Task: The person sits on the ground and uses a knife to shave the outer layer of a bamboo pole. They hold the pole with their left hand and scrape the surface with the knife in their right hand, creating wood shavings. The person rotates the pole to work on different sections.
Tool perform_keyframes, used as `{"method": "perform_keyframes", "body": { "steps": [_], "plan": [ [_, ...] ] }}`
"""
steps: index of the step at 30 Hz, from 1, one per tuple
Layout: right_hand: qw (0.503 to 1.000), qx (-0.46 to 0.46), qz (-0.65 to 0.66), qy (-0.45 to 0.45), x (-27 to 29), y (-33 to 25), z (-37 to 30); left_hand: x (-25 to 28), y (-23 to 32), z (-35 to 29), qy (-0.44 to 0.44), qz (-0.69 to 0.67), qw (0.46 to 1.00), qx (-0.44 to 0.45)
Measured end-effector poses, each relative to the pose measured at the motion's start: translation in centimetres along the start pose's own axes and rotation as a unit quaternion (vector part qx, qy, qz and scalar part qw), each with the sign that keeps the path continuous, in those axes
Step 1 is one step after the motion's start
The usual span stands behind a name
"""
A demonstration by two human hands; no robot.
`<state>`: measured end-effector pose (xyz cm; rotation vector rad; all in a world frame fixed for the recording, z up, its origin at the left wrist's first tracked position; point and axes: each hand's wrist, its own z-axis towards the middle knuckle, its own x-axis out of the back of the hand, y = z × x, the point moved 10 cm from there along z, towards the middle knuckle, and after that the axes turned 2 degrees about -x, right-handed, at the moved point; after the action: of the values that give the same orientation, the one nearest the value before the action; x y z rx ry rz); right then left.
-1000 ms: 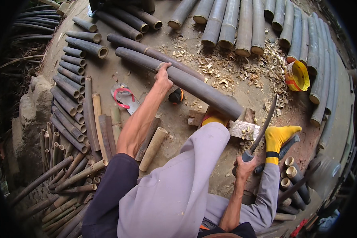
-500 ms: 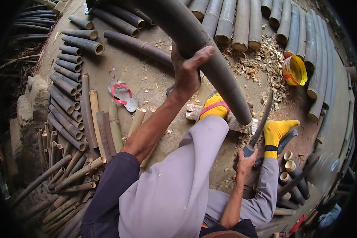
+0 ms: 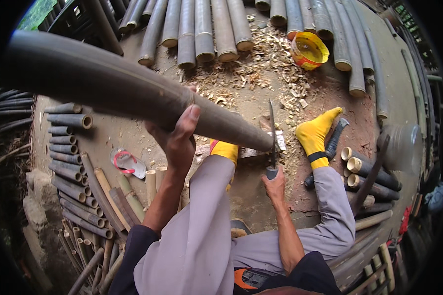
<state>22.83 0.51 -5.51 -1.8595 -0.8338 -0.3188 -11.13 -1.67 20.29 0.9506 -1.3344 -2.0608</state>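
A thick dark bamboo pole (image 3: pixel 133 88) slants from the upper left down to the middle. My left hand (image 3: pixel 178 140) grips it from below, the thumb over its near side. My right hand (image 3: pixel 274 186) is closed around the dark grey handle of a slim, curved-bladed pruning saw (image 3: pixel 271 130); its teeth are too small to make out. The blade stands upright beside the pole's lower end; whether they touch, I cannot tell. Under that end lies a short wooden block (image 3: pixel 281 139) with a pale cut face, between my two yellow-socked feet.
Pale chips (image 3: pixel 251 66) litter the ground ahead, by a yellow-red tub (image 3: pixel 310 49). Bamboo poles (image 3: pixel 204 34) lie in a row at the far side. Short bamboo lengths (image 3: pixel 66 149) and a sandal (image 3: pixel 128 162) are left; cut bamboo pieces (image 3: pixel 374 177) lie right.
The view has swung to the right. The pole has tilted nearer to level, its upper part toward the left. The saw's blade has moved left against or beside the pole's lower end.
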Motion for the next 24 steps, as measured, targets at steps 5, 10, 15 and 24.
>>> {"method": "perform_keyframes", "body": {
  "steps": [5, 10, 15, 24],
  "plan": [
    [1.0, -0.006, 0.018, -0.009, 0.3, -0.2, 0.0, -2.7, 2.4, -1.0, -0.014, -0.03, 0.999, -0.015],
    [1.0, 0.0, 0.029, -0.009, -0.1, 0.6, 0.1, -2.5, 1.9, -1.6, 0.006, -0.039, 0.999, -0.001],
    [0.999, -0.003, 0.037, -0.009, -0.3, 0.7, 0.3, -3.2, 1.7, -1.4, 0.022, -0.028, 0.999, -0.001],
    [0.995, -0.03, 0.092, -0.031, -1.1, 3.0, 1.3, -6.3, 1.8, -1.4, -0.033, 0.04, 0.998, -0.025]
  ]
}}
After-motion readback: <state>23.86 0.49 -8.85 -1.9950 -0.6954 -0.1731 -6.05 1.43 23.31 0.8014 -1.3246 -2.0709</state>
